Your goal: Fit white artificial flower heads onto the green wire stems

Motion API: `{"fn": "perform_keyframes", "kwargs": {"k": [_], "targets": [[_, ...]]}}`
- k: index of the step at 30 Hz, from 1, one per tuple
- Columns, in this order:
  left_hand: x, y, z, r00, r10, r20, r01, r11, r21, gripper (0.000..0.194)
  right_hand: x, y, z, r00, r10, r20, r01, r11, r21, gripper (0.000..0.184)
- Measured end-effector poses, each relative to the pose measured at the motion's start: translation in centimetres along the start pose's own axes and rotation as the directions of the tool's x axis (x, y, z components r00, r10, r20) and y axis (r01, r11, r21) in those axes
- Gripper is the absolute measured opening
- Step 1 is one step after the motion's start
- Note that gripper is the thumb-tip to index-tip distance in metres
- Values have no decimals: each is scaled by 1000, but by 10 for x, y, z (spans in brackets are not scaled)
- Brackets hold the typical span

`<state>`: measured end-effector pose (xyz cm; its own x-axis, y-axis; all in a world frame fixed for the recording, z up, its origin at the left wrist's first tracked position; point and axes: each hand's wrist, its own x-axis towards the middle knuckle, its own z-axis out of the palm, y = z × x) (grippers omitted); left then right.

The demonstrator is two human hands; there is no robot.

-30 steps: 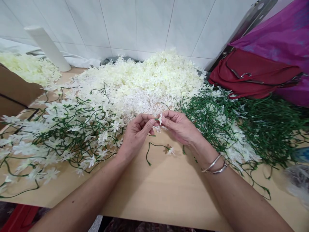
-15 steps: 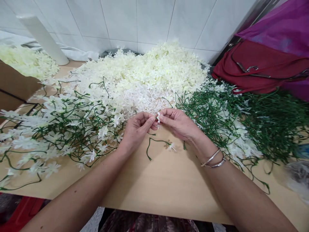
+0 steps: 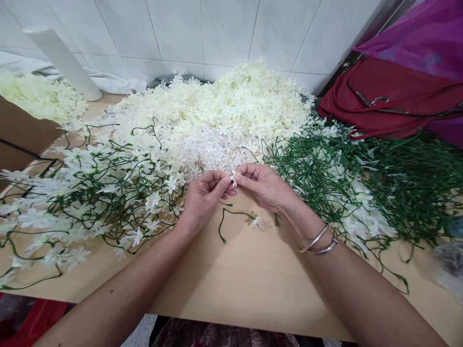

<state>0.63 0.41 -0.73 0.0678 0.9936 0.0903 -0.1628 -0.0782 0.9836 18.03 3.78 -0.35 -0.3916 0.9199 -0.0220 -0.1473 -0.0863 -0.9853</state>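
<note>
A small white artificial flower (image 3: 233,179) is pinched between my two hands over the table. My left hand (image 3: 207,196) is closed, thumb and forefinger at the flower's left side, where a green stem seems to run under the fingers. On its right side, my right hand (image 3: 264,187) grips the petals in a pinch. Just below, on the tabletop, lies a loose green stem (image 3: 235,212) with a white stamen tuft at its end. Beyond my fingertips spreads a heap of white stamens (image 3: 213,149), and behind it a mound of cream petals (image 3: 249,101).
At left lies a pile of stemmed white flowers (image 3: 119,193), with a brown cardboard box (image 3: 25,130) beside it. Bundled green stems (image 3: 412,183) cover the right side, below a red handbag (image 3: 394,96). A white roll (image 3: 65,65) leans near the tiled wall (image 3: 227,29).
Both hands stay together in nearly the same spot. The flower between the fingers has turned slightly and shifted a little left. The loose stem on the table has not moved.
</note>
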Motion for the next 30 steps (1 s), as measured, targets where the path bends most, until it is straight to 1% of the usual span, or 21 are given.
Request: {"fn": "perform_keyframes", "kwargs": {"k": [4,9,13,16,20,25,28,30], "targets": [[1,0,0,1000,2,-1,-2,1000,9,31,1,2,2,1000,-15,-14,15,1000,15,38],[3,-3,-1,1000,8,-1,-8,999,-34,35,2,1,5,1000,-22,-21,22,999,24,37],[3,-2,1,1000,-3,10,3,999,-52,37,1,-2,6,1000,-17,-12,18,995,94,37],[2,-2,1,1000,-2,23,3,999,-47,35,0,-5,3,1000,13,15,-16,986,163,36],[2,-1,1,1000,6,19,-5,999,-42,31,-1,-7,-1,999,37,4,-37,976,217,41],[0,-1,1,999,15,34,-14,999,-34,31,-1,-5,-3,999,20,33,-26,982,189,33],[0,-1,1,999,13,39,-12,1000,-28,30,0,-1,-3,999,15,38,-21,987,161,34],[0,-1,1,999,12,35,-11,1000,-26,30,1,1,-2,1000,5,16,-7,990,139,35]]}}
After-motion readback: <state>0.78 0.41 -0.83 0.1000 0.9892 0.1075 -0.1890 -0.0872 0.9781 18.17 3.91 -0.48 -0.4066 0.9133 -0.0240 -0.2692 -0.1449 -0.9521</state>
